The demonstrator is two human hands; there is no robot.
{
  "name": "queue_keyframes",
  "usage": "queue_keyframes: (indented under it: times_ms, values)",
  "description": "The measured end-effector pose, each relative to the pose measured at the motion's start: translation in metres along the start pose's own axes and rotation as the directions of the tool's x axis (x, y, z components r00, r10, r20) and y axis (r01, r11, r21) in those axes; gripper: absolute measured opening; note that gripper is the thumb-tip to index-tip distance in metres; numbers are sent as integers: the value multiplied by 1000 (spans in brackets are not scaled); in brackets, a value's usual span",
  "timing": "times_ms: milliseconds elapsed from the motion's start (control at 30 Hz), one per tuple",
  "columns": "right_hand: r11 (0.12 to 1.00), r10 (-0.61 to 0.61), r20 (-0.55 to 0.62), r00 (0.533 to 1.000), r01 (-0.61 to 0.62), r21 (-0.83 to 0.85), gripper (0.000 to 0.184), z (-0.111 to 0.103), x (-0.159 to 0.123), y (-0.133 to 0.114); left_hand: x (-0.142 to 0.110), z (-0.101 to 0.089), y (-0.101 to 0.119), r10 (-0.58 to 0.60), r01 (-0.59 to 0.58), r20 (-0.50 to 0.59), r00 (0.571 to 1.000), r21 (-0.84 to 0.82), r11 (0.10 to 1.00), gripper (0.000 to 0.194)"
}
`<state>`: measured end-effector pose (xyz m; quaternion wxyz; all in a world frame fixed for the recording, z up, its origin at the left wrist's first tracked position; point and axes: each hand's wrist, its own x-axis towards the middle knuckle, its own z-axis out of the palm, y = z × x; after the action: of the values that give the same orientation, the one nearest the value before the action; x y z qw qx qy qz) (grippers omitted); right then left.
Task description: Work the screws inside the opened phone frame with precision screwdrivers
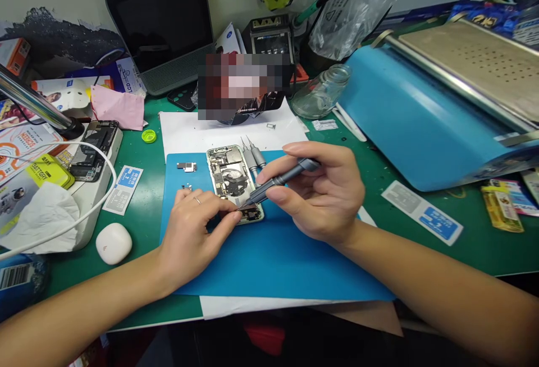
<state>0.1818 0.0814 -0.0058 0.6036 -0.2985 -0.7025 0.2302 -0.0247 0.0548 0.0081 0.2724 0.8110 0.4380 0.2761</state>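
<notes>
An opened phone (233, 176) with bare inner parts lies on the blue mat (269, 269). My right hand (326, 193) holds a dark grey precision screwdriver (286, 177), slanted with its tip down at the phone's lower end. Beside that tip, my left hand (193, 224) has its thumb and index finger pinched together; what lies between them is too small to make out. Two more grey screwdrivers (253, 156) rest behind the phone. A small phone part (186, 166) and some tiny screws (187, 187) lie on the mat to the left.
At the right stands a blue machine with a metal plate (379, 114). A glass jar (322, 92) lies behind the mat, near white paper (181, 131). A white earbud case (113, 243), a green cap (149, 136) and another opened phone (95, 151) are at the left.
</notes>
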Motion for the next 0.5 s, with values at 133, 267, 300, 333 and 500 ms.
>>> queue_keyframes:
  times_ms: [133,267,300,333,500]
  values:
    - [1000,14,13,1000,-14,12,43,1,-1,0,0,0,0,5,-5,-1,1000,6,1000,12]
    - [999,33,18,999,-34,21,43,2,-3,0,0,-1,0,18,-18,-2,1000,8,1000,13]
    - [999,37,22,999,-38,28,44,2,-3,0,0,-1,0,20,-20,-2,1000,5,1000,13]
    - [999,36,29,999,-37,40,46,2,-4,0,0,-1,0,22,-22,-2,1000,4,1000,13]
    - [996,21,71,997,-27,81,47,3,-3,0,0,-1,2,33,-33,7,999,4,999,14]
